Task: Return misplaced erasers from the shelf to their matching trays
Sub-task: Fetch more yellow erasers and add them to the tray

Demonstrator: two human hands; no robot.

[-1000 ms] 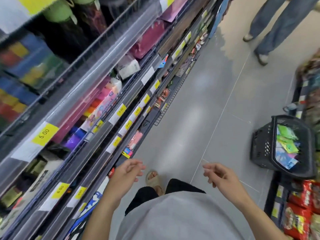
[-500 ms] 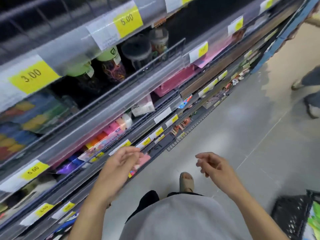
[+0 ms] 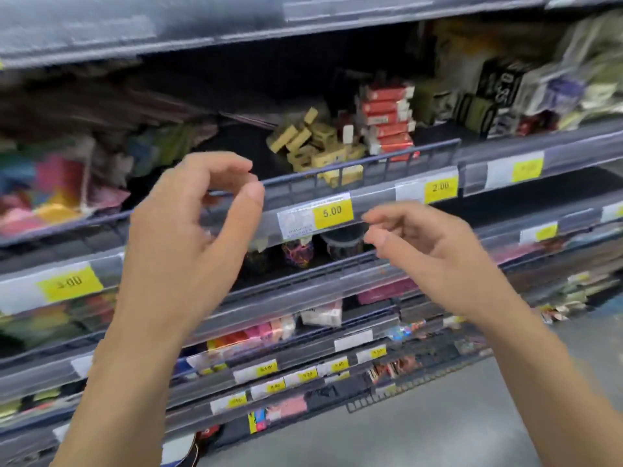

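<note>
Two hands hover empty before the shelving, fingers loosely curled and gripping nothing: the left hand (image 3: 188,230) raised level with the wire shelf rail (image 3: 354,165), the right hand (image 3: 421,251) lower, beside the 5.00 price tag (image 3: 332,212). Just beyond the left hand's fingertips, behind the rail, lies a loose heap of yellow-boxed erasers (image 3: 313,143), touching a neat stack of red-boxed erasers (image 3: 387,119). Judging by the jumble, the heap probably needs sorting, and the hands look poised to reach in.

Yellow-sleeved erasers (image 3: 317,143) heaped on shelf (image 3: 371,163), beside stacked red-packaged erasers (image 3: 387,119)
</note>
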